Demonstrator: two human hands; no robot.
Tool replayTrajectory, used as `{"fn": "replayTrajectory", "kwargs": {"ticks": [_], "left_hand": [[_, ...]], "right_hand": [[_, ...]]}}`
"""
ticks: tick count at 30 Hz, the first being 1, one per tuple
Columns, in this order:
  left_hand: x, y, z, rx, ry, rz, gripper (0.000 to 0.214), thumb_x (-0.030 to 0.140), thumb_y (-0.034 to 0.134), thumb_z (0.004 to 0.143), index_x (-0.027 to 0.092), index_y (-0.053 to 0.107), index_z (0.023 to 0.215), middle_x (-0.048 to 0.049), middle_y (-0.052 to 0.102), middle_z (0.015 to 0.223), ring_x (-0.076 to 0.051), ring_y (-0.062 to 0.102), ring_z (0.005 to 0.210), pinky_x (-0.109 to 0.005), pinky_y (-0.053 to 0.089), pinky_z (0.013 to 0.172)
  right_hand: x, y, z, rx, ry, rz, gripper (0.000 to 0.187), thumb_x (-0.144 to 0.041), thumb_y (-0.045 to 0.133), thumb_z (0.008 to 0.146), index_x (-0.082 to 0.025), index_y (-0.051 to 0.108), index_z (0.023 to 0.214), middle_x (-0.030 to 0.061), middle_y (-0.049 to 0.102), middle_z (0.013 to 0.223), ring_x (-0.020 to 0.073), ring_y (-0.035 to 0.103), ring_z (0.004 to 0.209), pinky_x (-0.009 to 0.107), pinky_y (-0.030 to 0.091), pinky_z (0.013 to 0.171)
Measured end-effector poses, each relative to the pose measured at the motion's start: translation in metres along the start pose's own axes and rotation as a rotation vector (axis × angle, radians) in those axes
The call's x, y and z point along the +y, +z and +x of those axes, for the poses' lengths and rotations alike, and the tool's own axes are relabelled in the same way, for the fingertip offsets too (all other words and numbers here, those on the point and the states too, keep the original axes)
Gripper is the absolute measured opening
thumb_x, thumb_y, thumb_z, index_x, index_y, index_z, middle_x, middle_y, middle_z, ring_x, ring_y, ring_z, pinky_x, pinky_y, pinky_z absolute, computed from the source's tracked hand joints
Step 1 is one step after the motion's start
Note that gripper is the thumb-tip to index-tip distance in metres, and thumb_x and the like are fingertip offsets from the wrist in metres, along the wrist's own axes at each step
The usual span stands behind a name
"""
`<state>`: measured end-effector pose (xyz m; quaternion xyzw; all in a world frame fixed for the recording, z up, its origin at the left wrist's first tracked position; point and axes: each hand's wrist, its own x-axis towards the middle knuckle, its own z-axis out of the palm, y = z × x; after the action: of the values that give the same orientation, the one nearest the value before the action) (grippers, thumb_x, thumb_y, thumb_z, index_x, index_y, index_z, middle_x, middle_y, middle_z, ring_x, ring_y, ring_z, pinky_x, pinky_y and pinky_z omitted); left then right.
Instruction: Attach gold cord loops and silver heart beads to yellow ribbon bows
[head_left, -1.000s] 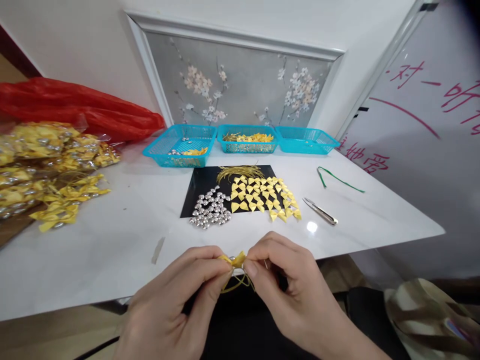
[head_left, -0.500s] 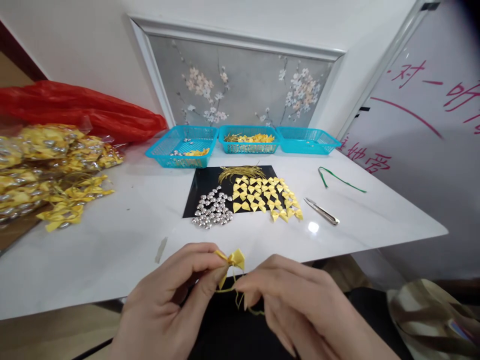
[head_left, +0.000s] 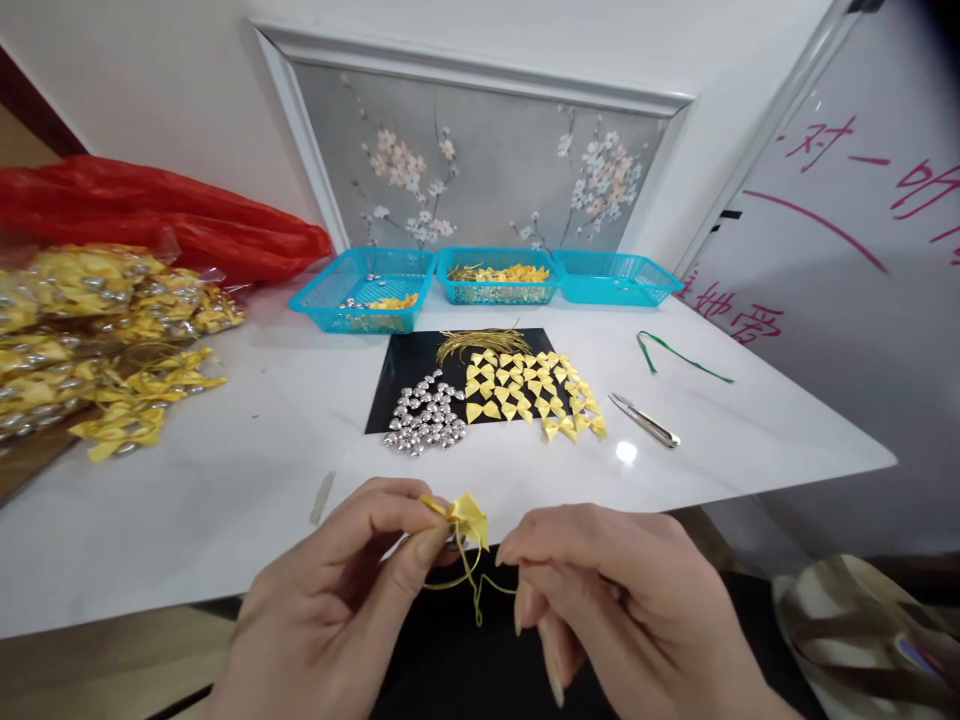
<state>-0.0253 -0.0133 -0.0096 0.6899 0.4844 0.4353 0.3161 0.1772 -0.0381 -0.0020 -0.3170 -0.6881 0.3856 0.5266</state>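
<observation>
My left hand pinches a yellow ribbon bow between thumb and fingers, just in front of the table edge. A small shiny piece shows partly under the bow; most of it is hidden by the thumb. Thin gold cord hangs in a loop below the bow and runs across to my right hand. The fingers of that hand are curled together on the cord's end, apart from the bow. Several silver beads and rows of yellow bows lie beyond the hands.
A black mat bears a bundle of gold cords. Thread snips and a green string lie right. Blue baskets line the wall. Bagged bows and red plastic fill the left side.
My right hand has moved a little to the right, away from the bow. More of the looped cord now shows between the hands. The left hand has turned the bow slightly and keeps its hold.
</observation>
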Motion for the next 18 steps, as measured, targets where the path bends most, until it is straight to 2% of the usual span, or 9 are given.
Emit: {"fn": "replayTrajectory", "kwargs": {"ticks": [3, 5, 9, 13, 15, 18], "left_hand": [[-0.003, 0.001, -0.004, 0.028, -0.020, 0.000, 0.007, 0.032, 0.064, 0.093, 0.032, 0.066, 0.087, 0.0041, 0.067, 0.101, -0.013, 0.068, 0.087, -0.015, 0.054, 0.070], [-0.006, 0.002, -0.007, 0.057, -0.016, 0.019, 0.007, 0.032, 0.065, 0.093, 0.031, 0.065, 0.086, 0.0033, 0.066, 0.103, -0.014, 0.067, 0.089, -0.015, 0.054, 0.071], [-0.009, 0.004, -0.011, 0.106, 0.007, 0.063, 0.007, 0.030, 0.066, 0.092, 0.032, 0.064, 0.085, 0.0042, 0.066, 0.104, -0.013, 0.066, 0.090, -0.014, 0.053, 0.072], [-0.005, 0.006, -0.007, 0.119, 0.060, 0.125, 0.008, 0.028, 0.064, 0.092, 0.032, 0.065, 0.085, 0.0046, 0.067, 0.102, -0.012, 0.067, 0.088, -0.014, 0.053, 0.072], [-0.003, 0.008, -0.002, 0.115, 0.091, 0.159, 0.011, 0.025, 0.063, 0.091, 0.032, 0.066, 0.083, 0.0043, 0.069, 0.098, -0.011, 0.069, 0.086, -0.014, 0.054, 0.071], [0.000, 0.011, 0.006, 0.138, 0.117, 0.165, 0.014, 0.021, 0.062, 0.089, 0.029, 0.066, 0.078, 0.0032, 0.071, 0.090, -0.012, 0.071, 0.078, -0.015, 0.054, 0.066]], "right_hand": [[0.001, 0.000, 0.001, -0.025, -0.039, -0.113, 0.031, -0.006, 0.046, 0.099, -0.027, 0.062, 0.116, -0.0028, 0.064, 0.083, 0.0040, 0.059, 0.052, 0.012, 0.050, 0.051], [0.001, 0.001, 0.002, -0.038, -0.039, -0.172, 0.029, -0.005, 0.046, 0.098, -0.024, 0.063, 0.112, -0.0022, 0.066, 0.082, 0.0048, 0.061, 0.055, 0.013, 0.051, 0.055], [0.001, 0.003, 0.002, -0.022, -0.045, -0.197, 0.026, -0.004, 0.046, 0.097, -0.020, 0.063, 0.108, -0.0009, 0.067, 0.082, 0.0047, 0.058, 0.052, 0.014, 0.048, 0.051], [-0.006, 0.001, 0.003, -0.004, 0.007, -0.091, 0.022, -0.010, 0.048, 0.101, -0.024, 0.060, 0.112, -0.0034, 0.063, 0.077, 0.0039, 0.055, 0.045, 0.014, 0.044, 0.042], [-0.014, -0.003, 0.009, 0.045, 0.012, -0.016, 0.020, -0.011, 0.047, 0.103, -0.024, 0.060, 0.110, -0.0043, 0.062, 0.074, 0.0049, 0.059, 0.047, 0.014, 0.048, 0.045], [-0.029, -0.012, 0.025, 0.220, -0.021, 0.032, 0.020, -0.013, 0.045, 0.105, -0.026, 0.061, 0.106, -0.0057, 0.060, 0.071, 0.0063, 0.062, 0.051, 0.019, 0.058, 0.058]]}}
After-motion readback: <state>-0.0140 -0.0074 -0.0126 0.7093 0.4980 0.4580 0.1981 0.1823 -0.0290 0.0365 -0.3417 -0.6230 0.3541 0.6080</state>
